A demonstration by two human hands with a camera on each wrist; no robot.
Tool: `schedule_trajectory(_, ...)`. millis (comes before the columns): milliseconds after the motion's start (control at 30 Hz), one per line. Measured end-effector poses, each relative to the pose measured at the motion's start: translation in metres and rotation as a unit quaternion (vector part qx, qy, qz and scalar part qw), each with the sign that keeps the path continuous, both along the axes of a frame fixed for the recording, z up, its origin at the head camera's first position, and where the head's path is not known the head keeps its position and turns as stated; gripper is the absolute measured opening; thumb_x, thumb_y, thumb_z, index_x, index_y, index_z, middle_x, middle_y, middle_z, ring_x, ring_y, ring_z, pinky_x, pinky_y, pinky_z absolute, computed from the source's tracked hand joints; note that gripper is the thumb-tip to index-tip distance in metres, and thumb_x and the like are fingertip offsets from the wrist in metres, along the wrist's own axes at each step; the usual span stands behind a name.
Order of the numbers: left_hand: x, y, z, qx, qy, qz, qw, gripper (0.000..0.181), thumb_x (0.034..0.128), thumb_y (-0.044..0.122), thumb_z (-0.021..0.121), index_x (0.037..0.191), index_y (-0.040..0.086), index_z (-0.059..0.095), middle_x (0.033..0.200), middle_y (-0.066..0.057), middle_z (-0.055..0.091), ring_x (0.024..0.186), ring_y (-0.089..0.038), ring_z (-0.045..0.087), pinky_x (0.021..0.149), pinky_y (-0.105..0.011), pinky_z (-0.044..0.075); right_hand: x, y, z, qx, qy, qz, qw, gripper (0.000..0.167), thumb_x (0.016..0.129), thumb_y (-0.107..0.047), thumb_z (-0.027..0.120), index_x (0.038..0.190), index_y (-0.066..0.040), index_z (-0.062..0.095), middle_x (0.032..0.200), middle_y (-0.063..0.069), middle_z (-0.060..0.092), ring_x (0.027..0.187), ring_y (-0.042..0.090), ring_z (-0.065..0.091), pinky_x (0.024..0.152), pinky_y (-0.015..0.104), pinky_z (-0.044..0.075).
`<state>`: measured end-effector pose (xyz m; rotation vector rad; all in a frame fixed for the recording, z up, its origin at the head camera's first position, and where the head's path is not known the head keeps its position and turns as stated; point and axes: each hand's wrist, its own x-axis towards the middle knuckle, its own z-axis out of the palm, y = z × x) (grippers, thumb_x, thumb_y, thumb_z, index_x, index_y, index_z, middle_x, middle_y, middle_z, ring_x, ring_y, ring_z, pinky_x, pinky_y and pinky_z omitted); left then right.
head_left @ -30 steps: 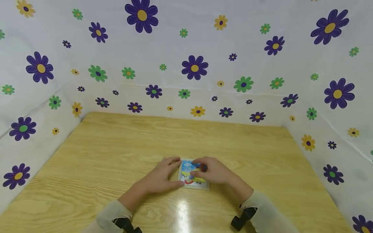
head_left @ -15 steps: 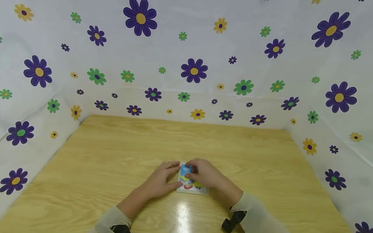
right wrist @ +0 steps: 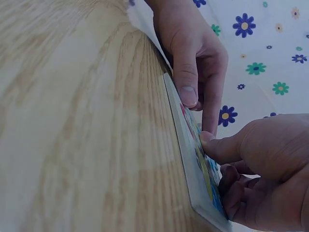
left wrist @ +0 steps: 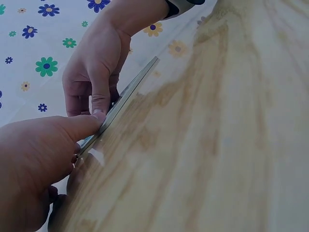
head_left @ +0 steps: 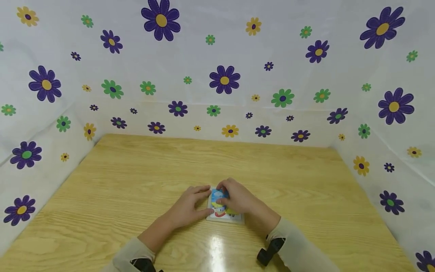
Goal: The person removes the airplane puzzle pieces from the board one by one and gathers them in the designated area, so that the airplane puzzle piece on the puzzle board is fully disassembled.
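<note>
A small jigsaw puzzle (head_left: 221, 216) in a pale frame lies flat on the wooden table, its picture blue above and yellow, red and white below. My left hand (head_left: 187, 207) holds the frame's left side, thumb at the near corner and fingers at the far one. Over the picture's upper right, my right hand (head_left: 239, 198) has curled fingers, with thumb and index finger pinching at a puzzle piece mostly hidden beneath them. In the right wrist view, the right thumb (right wrist: 219, 145) touches the picture surface. The left thumb (right wrist: 189, 94) rests near the frame's other end.
The wooden table (head_left: 163, 162) stretches around the puzzle. A white flower-patterned cloth (head_left: 190, 56) rises along the back and both sides. Black wrist-worn devices (head_left: 270, 251) sit at both sleeve cuffs.
My right hand has shifted left across the picture, its thumb and index finger now over the upper middle. The left hand keeps its hold on the frame's left side.
</note>
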<state>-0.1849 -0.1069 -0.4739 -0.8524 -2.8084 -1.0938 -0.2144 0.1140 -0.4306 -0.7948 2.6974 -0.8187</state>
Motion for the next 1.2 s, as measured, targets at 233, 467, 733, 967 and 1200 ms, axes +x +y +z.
schedule_trajectory(233, -0.001, -0.002, -0.001, 0.003, -0.002, 0.002, 1.0000, 0.063, 0.0888, 0.039, 0.075, 0.138, 0.003, 0.059, 0.150, -0.007, 0.051, 0.126, -0.025, 0.051, 0.105, -0.049, 0.046, -0.002, -0.002, 0.003, -0.019, -0.024, -0.015, 0.9994, 0.036, 0.090, -0.020, 0.076, 0.120, -0.003, 0.064, 0.118, 0.013, 0.057, 0.102, 0.023, 0.059, 0.094, 0.042, 0.052)
schedule_trajectory(467, 0.002, -0.002, -0.001, 0.021, -0.008, 0.012, 0.9997, 0.062, 0.0877, 0.039, 0.077, 0.136, 0.002, 0.061, 0.148, -0.007, 0.054, 0.122, -0.024, 0.052, 0.103, -0.049, 0.047, -0.002, -0.005, 0.002, -0.026, -0.027, -0.018, 0.9991, 0.040, 0.092, -0.017, 0.073, 0.128, -0.004, 0.061, 0.120, 0.014, 0.063, 0.095, 0.018, 0.061, 0.084, 0.036, 0.054)
schedule_trajectory(733, 0.001, -0.001, 0.000, 0.012, -0.021, 0.011, 0.9996, 0.063, 0.0872, 0.039, 0.077, 0.137, 0.003, 0.061, 0.149, -0.006, 0.052, 0.129, -0.027, 0.050, 0.107, -0.050, 0.045, 0.008, 0.000, 0.000, -0.070, 0.015, -0.064, 0.9954, 0.019, 0.097, -0.014, 0.065, 0.114, -0.008, 0.071, 0.095, 0.004, 0.060, 0.078, 0.014, 0.053, 0.067, 0.025, 0.047)
schedule_trajectory(967, 0.000, -0.002, 0.001, 0.013, -0.018, 0.020, 0.9996, 0.063, 0.0843, 0.038, 0.080, 0.135, 0.004, 0.063, 0.147, -0.004, 0.054, 0.128, -0.025, 0.051, 0.107, -0.049, 0.045, 0.014, 0.020, -0.001, -0.148, -0.050, -0.138, 0.9780, 0.015, 0.096, -0.013, 0.067, 0.110, -0.008, 0.069, 0.094, 0.003, 0.065, 0.078, 0.013, 0.062, 0.067, 0.025, 0.052)
schedule_trajectory(1200, -0.002, 0.000, 0.001, 0.013, -0.025, 0.019, 0.9994, 0.063, 0.0846, 0.038, 0.080, 0.136, 0.005, 0.062, 0.148, -0.005, 0.053, 0.133, -0.028, 0.049, 0.109, -0.050, 0.043, 0.009, 0.053, -0.006, -0.237, -0.139, -0.193, 0.9420, 0.022, 0.095, -0.005, 0.065, 0.118, -0.002, 0.067, 0.095, 0.013, 0.063, 0.077, 0.016, 0.067, 0.067, 0.027, 0.059)
